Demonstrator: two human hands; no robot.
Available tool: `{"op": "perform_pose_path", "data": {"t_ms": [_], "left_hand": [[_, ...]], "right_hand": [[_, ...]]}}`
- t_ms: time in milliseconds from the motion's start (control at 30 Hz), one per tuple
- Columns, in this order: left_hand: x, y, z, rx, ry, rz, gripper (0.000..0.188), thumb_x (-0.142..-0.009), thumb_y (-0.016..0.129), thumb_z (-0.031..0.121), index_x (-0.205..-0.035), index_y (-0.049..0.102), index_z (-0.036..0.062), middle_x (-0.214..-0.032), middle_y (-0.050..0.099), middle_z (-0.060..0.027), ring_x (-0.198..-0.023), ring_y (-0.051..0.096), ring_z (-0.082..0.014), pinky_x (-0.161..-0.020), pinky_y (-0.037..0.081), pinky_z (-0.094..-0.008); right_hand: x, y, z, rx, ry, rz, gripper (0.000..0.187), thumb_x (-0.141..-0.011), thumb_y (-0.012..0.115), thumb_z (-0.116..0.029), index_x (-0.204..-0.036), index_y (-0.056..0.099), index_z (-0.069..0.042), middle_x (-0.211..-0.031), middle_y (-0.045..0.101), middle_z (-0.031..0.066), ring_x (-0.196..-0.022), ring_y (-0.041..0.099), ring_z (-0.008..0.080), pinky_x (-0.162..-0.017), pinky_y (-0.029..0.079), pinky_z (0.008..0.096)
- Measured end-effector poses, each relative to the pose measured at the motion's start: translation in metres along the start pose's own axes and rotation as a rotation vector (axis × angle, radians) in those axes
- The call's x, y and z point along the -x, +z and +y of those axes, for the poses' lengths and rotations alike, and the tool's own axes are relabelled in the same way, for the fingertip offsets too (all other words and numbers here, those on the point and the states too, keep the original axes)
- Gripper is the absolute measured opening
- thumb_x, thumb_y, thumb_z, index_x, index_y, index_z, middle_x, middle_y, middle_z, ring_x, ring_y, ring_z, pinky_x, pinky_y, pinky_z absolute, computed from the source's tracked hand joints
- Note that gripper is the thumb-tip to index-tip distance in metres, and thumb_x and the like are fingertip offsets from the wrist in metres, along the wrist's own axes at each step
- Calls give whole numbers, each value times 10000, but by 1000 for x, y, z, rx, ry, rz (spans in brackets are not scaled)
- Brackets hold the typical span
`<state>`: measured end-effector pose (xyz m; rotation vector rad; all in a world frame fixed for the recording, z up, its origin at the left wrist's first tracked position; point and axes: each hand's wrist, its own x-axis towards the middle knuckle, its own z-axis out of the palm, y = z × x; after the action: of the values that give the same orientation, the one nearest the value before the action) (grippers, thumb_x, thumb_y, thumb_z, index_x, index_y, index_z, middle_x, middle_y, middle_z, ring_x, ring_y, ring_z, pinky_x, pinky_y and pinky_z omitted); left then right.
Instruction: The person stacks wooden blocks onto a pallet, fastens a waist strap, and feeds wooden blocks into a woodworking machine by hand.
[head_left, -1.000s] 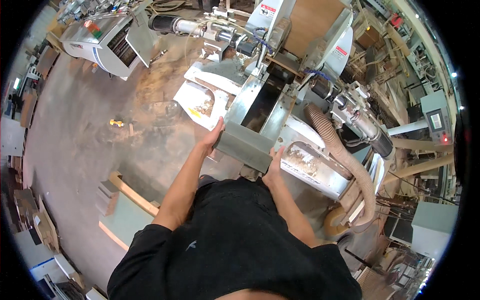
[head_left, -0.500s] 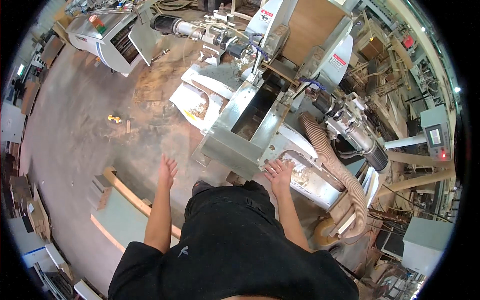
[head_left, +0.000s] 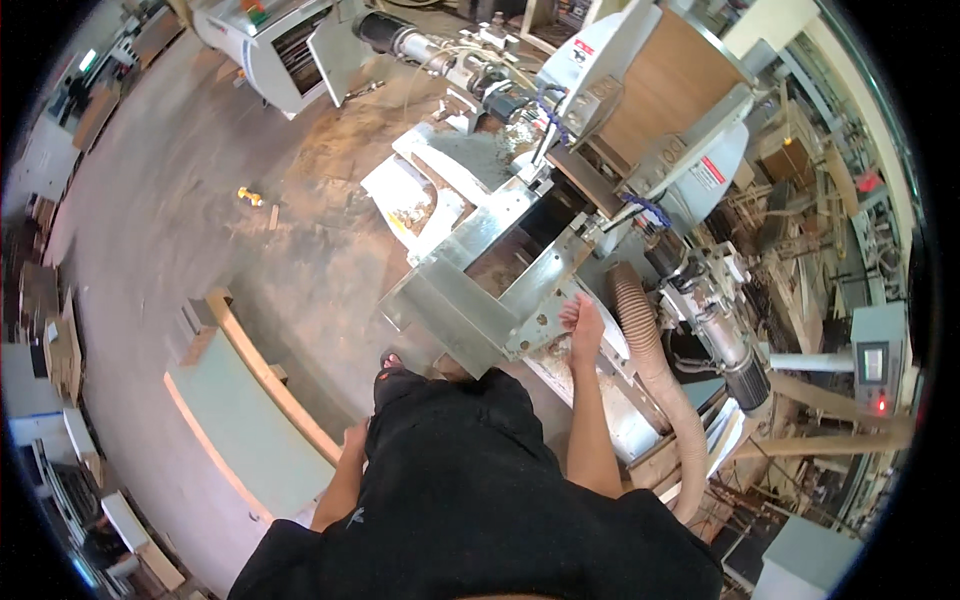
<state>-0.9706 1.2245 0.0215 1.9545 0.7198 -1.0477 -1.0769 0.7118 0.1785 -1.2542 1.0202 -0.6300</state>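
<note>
My right hand (head_left: 584,326) is raised over the right side of the metal machine frame (head_left: 545,285). Its fingers are loosely bent and somewhat apart, and nothing shows in them. Whether they touch the frame I cannot tell. Down by my left thigh hangs my left hand (head_left: 355,438), small in the view and with its fingers mostly hidden. Right in front of me stands the machine's bare metal front panel (head_left: 450,310). Behind it opens a dark trough, and above that an upright brown board (head_left: 672,85) sits between two white guards.
A ribbed hose (head_left: 640,325) curves down at the right, beside a motor (head_left: 745,380). Further right is a grey control box (head_left: 878,350) with a red light. A curved panel with wooden edging (head_left: 240,410) lies at the left. A yellow object (head_left: 249,197) is on the floor.
My left hand has dropped from in front of me to my side. The right hand has moved up and its spread fingers have curled. The view has shifted, with the machine now slightly further right.
</note>
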Motion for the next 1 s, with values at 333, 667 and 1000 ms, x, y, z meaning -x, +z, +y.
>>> {"op": "perform_pose_path", "data": {"t_ms": [333,667,1000], "left_hand": [[72,31,31,421,-29,46,424,-887,519,446,-1119,518,91,-1070,588,-64,-852,578,-141,-623,445,-315],[52,58,-114,396,-117,94,429,-868,544,417,-1071,564,40,-977,615,-87,-865,568,-178,-716,446,-389],[81,56,-63,514,-189,77,386,-866,550,415,-972,592,47,-885,608,-73,-822,566,-162,-671,440,-356]], "right_hand": [[-136,76,-67,1107,-758,-76,444,-832,596,-189,-1197,500,45,-1120,561,251,-923,599,399,-805,489,412],[-189,100,-82,1432,-459,-81,368,-754,604,-127,-1078,486,2,-1065,553,266,-1004,580,396,-851,486,464],[-175,75,-84,1417,-651,-315,202,-782,645,-206,-869,623,-26,-957,582,201,-936,578,377,-796,478,438]]}}
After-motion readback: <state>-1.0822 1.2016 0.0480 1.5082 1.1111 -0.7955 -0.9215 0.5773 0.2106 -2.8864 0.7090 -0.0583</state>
